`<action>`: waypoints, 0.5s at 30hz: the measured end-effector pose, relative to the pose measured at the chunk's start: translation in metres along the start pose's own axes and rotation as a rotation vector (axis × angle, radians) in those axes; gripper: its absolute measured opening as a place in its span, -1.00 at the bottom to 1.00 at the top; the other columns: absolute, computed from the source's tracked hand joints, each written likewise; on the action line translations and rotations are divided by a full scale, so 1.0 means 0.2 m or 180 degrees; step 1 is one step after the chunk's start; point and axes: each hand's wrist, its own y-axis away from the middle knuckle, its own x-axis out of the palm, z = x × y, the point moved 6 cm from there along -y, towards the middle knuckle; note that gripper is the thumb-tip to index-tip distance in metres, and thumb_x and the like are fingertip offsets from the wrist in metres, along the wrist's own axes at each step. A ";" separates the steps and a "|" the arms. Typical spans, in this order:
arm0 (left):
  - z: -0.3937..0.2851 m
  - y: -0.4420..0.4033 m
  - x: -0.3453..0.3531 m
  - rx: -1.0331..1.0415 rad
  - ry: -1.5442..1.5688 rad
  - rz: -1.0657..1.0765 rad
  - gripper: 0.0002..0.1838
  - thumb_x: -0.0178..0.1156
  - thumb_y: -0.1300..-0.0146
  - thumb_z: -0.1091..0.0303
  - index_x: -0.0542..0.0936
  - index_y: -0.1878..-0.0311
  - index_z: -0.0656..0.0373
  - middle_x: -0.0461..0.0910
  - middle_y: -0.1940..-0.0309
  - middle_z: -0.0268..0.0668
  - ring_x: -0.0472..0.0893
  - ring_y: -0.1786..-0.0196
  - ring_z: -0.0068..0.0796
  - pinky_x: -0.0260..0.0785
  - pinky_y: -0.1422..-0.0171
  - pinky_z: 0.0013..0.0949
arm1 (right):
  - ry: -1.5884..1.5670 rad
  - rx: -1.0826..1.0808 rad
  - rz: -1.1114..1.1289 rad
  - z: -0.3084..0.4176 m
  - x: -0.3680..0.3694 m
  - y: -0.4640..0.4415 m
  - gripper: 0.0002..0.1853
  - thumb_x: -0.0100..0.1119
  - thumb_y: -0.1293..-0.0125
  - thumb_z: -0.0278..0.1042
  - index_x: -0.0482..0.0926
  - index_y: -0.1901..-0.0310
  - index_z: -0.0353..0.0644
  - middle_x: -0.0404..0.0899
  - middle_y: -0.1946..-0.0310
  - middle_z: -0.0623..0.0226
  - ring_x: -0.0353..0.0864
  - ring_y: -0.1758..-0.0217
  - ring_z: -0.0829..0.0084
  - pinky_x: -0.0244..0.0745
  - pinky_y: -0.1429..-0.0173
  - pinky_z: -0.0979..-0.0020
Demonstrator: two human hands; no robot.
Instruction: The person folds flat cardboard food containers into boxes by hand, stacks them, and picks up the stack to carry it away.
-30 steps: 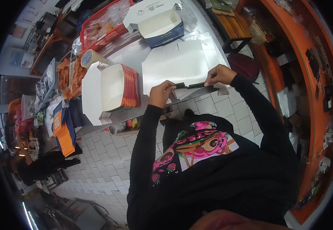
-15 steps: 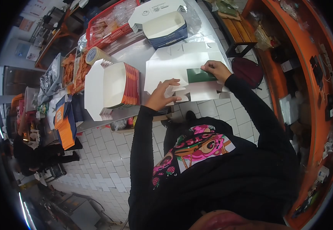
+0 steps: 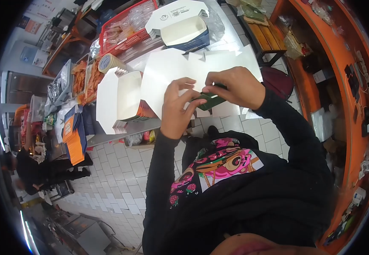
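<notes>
A white cardboard box blank (image 3: 155, 72) with a green outer side is raised over the front edge of the metal table, its broad flap standing on the left. My left hand (image 3: 176, 106) grips the blank's near part, thumb and fingertips closed at the green panel. My right hand (image 3: 239, 87) pinches the other end of that panel, its fingers curled and partly hiding the fold. Left of the blank sits a stack of folded orange-sided paper food boxes (image 3: 129, 91). Behind it stands a stack of blue-sided ones (image 3: 188, 36).
A red basket (image 3: 125, 40) of wrapped items stands at the back left. A roll of tape (image 3: 107, 63) lies near trays of orange packets (image 3: 91, 78). Orange shelving (image 3: 333, 55) runs along the right, beside a wooden bench (image 3: 266, 36). Another person (image 3: 31, 168) is at far left.
The blank has been lifted and its flap turned up on the left, now overlapping the orange stack. My hands have come closer together, and the green panel is tilted and folded between them.
</notes>
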 end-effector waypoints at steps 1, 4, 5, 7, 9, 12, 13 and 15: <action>0.00 0.01 0.02 -0.0004 0.0170 0.0287 -0.83 0.41 -0.11 0.36 0.63 0.29 0.18 0.58 0.43 -0.31 0.58 0.31 -0.35 0.35 -0.06 -0.27 | 0.0157 -0.0133 0.0116 0.03 0.00 0.00 -0.75 0.19 -0.34 -0.08 0.56 0.29 -0.08 0.61 0.55 0.23 0.62 0.42 0.11 0.46 0.30 0.18; 0.00 0.03 0.03 -0.0585 0.0852 0.0636 -0.83 0.38 -0.14 0.41 0.58 0.26 0.19 0.59 0.44 -0.32 0.59 0.32 -0.45 0.35 -0.06 -0.32 | 0.0481 -0.0044 0.0730 0.06 -0.04 -0.02 -0.72 0.15 -0.36 -0.03 0.56 0.16 -0.07 0.66 0.42 0.21 0.67 0.31 0.13 0.50 0.22 0.19; 0.04 0.04 0.04 -0.1162 0.1371 0.0710 -0.81 0.37 -0.17 0.46 0.54 0.21 0.19 0.59 0.45 -0.34 0.59 0.34 -0.54 0.36 -0.04 -0.39 | 0.0254 -0.0023 0.0453 0.06 -0.11 -0.01 -0.67 0.15 -0.37 -0.03 0.53 0.02 -0.10 0.67 0.29 0.19 0.68 0.20 0.20 0.52 0.12 0.23; 0.08 0.06 0.02 -0.1367 0.1963 0.0513 -0.77 0.36 -0.18 0.49 0.50 0.16 0.19 0.59 0.46 -0.35 0.57 0.35 -0.60 0.36 -0.01 -0.44 | -0.0440 0.0050 0.0111 0.03 -0.25 0.00 -0.57 0.10 -0.41 0.01 0.46 -0.13 -0.13 0.67 0.16 0.20 0.69 0.08 0.33 0.54 0.01 0.31; 0.15 0.10 0.02 -0.1564 0.2840 0.0111 -0.64 0.37 -0.19 0.50 0.39 0.05 0.19 0.60 0.44 -0.36 0.55 0.32 -0.68 0.36 0.03 -0.50 | -0.2184 0.0294 0.0091 -0.02 -0.33 0.03 -0.59 0.09 -0.45 -0.02 0.44 -0.09 -0.19 0.62 0.24 0.33 0.65 0.12 0.52 0.53 0.01 0.44; 0.18 0.13 0.03 -0.1712 0.2995 0.0100 -0.67 0.38 -0.19 0.49 0.41 0.09 0.19 0.58 0.43 -0.40 0.53 0.31 -0.70 0.36 0.04 -0.52 | -0.2673 0.0087 -0.1048 -0.07 -0.27 0.06 -0.69 0.16 -0.43 -0.18 0.46 -0.03 -0.23 0.57 0.30 0.42 0.59 0.16 0.61 0.50 0.04 0.51; 0.16 0.13 0.03 -0.1733 0.2951 0.0305 -0.69 0.38 -0.20 0.47 0.43 0.10 0.19 0.56 0.43 -0.44 0.50 0.31 -0.71 0.33 0.07 -0.55 | -0.2414 0.0268 -0.1251 -0.07 -0.23 0.07 -0.78 0.23 -0.38 -0.30 0.50 0.10 -0.26 0.55 0.30 0.46 0.54 0.20 0.67 0.47 0.08 0.54; 0.11 0.13 0.05 -0.1815 0.2938 0.0511 -0.70 0.38 -0.21 0.45 0.43 0.11 0.19 0.54 0.43 -0.46 0.48 0.31 -0.72 0.31 0.10 -0.57 | -0.1787 0.0321 -0.1516 0.02 -0.18 0.10 -0.81 0.32 -0.29 -0.33 0.52 0.23 -0.25 0.53 0.30 0.45 0.51 0.24 0.66 0.42 0.13 0.53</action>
